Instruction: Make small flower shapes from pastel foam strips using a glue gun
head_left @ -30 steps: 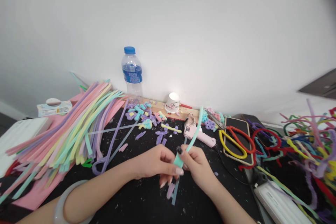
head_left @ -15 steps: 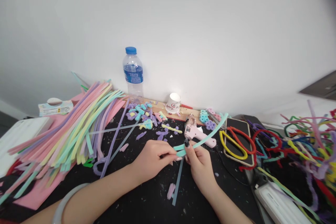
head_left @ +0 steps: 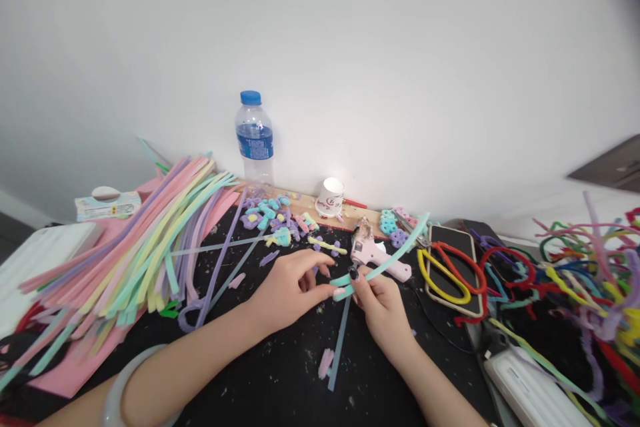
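Observation:
A mint-green fuzzy stem, like a pipe cleaner [head_left: 404, 248], is bent into a small loop at its near end. My right hand [head_left: 383, 307] pinches it between thumb and forefinger just right of the loop, and its long tail slants up to the right. At the loop's left end, my left hand [head_left: 290, 287] touches it with the thumb tip. The left forefinger is raised away from the thumb, leaving a gap. Just beyond my right hand lies a pink glue gun [head_left: 374, 255]. A translucent glue stick [head_left: 339, 350] lies below the hands, beside a small pink fuzzy piece [head_left: 325, 363].
Pastel stems [head_left: 150, 233] are heaped at left. Behind are short fuzzy pieces [head_left: 270, 213], a bottle [head_left: 255, 137], a paper cup [head_left: 331, 198] and finished fuzzy flowers [head_left: 389, 222]. Scissors with yellow and red handles [head_left: 445, 285] overlap a phone [head_left: 453, 253]. Tangled stems [head_left: 600, 300] fill the right.
My left forefinger has lifted off the mint-green loop and spread away from the thumb. My right hand keeps its pinch, with the stem's tail shifted slightly left.

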A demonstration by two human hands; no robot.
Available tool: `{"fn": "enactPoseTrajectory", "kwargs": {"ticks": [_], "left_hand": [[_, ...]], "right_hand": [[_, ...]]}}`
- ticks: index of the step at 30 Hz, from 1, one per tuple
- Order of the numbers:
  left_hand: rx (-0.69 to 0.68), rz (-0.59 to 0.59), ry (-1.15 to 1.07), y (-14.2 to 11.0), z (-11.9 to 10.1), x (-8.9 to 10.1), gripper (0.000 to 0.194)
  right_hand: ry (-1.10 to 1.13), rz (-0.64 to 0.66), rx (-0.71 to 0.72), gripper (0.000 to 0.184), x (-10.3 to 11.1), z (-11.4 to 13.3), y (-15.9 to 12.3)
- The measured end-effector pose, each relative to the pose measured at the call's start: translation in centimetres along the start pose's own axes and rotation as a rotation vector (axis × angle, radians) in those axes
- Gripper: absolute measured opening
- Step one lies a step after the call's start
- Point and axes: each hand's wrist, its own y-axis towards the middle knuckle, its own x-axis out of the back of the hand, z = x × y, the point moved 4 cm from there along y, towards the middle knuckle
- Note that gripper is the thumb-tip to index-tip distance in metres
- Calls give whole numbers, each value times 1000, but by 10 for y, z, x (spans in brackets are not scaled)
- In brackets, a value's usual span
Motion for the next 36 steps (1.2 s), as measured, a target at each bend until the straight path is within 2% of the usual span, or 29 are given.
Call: {"fn": "enactPoseTrajectory", "kwargs": {"ticks": [3, 5, 7, 9, 12, 14, 16, 18, 20, 22, 24, 26, 30, 32, 36], "left_hand": [[11, 177, -56, -2, -1, -9, 17], [51, 282, -102, -5, 1, -16, 22], [122, 310, -169, -6, 4, -20, 26], [187, 285, -246, -5, 6, -21, 26], [234, 176, -322, -2, 7, -16, 27], [247, 62, -352, 1, 8, -9, 29], [251, -53, -375, 4, 10, -2, 29], [259, -128, -395, 5, 12, 3, 30], [262, -164, -404, 6, 14, 6, 30], [257, -185, -407, 7, 15, 8, 29], [246, -204, -418, 7, 16, 9, 29], [235, -223, -434, 7, 16, 10, 29], [207, -253, -453, 7, 18, 12, 27], [202, -240, -465, 8, 18, 11, 26], [221, -203, -481, 7, 17, 8, 26]], "right_hand": [[-27, 92, 27, 38, -4, 2, 1], [-51, 136, 23, 37, -6, 3, 0], [-84, 139, 31, 36, -4, 4, 0], [-150, 70, 74, 32, 4, 6, 3], [-391, -163, 146, 15, 26, 10, 9], [-619, -281, 179, 28, 37, 10, 13], [-834, -309, 149, 44, 43, 5, 17], [-986, -297, 51, 51, 45, -2, 20], [-1061, -271, -40, 53, 47, -8, 21], [-1068, -243, -71, 51, 48, -11, 21], [-992, -250, -65, 47, 52, -12, 22], [-807, -299, -64, 42, 58, -13, 23], [-206, -389, -160, 27, 70, -20, 24], [-8, -359, -185, 26, 69, -21, 25], [362, -201, -182, 26, 61, -17, 27]]}}
